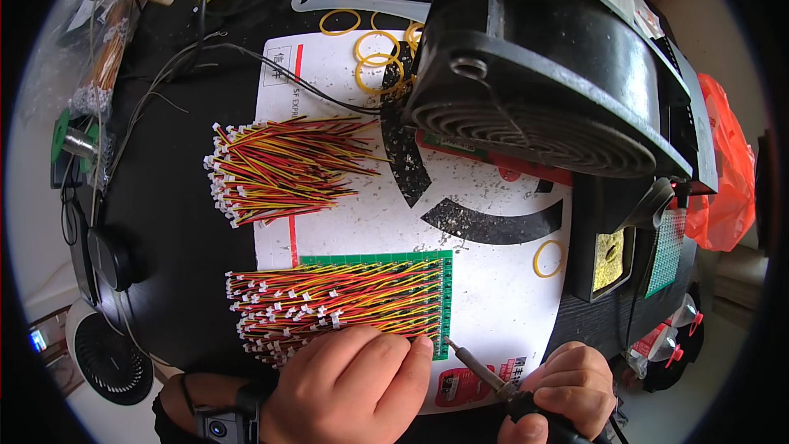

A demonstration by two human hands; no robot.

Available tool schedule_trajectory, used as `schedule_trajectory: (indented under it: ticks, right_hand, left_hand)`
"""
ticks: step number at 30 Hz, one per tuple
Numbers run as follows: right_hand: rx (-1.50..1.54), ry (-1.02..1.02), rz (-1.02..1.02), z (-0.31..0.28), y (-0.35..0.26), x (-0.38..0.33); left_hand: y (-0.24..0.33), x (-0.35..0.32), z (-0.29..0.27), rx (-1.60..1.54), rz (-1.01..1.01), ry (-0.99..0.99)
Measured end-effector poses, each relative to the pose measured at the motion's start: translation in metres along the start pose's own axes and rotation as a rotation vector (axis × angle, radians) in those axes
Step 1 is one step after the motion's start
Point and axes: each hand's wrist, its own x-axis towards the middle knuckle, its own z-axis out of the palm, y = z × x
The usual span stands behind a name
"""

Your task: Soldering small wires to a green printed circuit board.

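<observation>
My right hand [575,390] grips a soldering iron [481,370] by its black handle. The iron's tip points at the right edge of a green circuit board [448,300], close to my left fingertips. Curled over the board's near side, my left hand [357,382] pinches at the end of a wire, which the fingers mostly hide. Rows of red, yellow and black wires [362,300] lie across the board, their white connectors to the left. Further back rests a loose pile of the same wires [288,168].
A black fan unit [542,74] stands at the back right, above the white sheet [509,312]. Beside it is a soldering stand with a yellow sponge [610,261]. Rubber bands [378,74] lie behind the wires; a solder spool [74,141] and small fan [109,353] are left.
</observation>
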Motion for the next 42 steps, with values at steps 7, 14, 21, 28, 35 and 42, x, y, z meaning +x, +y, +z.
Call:
schedule_trajectory:
  ticks: [7, 14, 21, 28, 35, 42]
  right_hand:
    - [-0.017, -0.037, 0.013, -0.001, -0.001, 0.0]
    - [-0.035, -0.04, 0.022, 0.0, -0.003, 0.001]
    - [-0.029, -0.031, 0.015, 0.002, -0.002, 0.002]
    - [-0.022, -0.023, 0.01, 0.004, -0.002, 0.003]
    - [0.036, 0.037, -0.033, 0.001, 0.001, -0.003]
    - [-0.009, 0.003, -0.012, 0.001, 0.0, 0.001]
  left_hand:
    - [0.002, -0.001, 0.001, -0.029, -0.011, 0.028]
    - [-0.002, 0.0, 0.011, 0.004, 0.055, 0.042]
    - [-0.003, 0.0, 0.012, -0.003, 0.055, 0.047]
    - [0.002, -0.003, 0.004, -0.009, -0.008, 0.022]
    - [0.003, -0.002, 0.004, -0.014, -0.014, 0.026]
    - [0.0, -0.002, 0.009, -0.02, -0.015, 0.049]
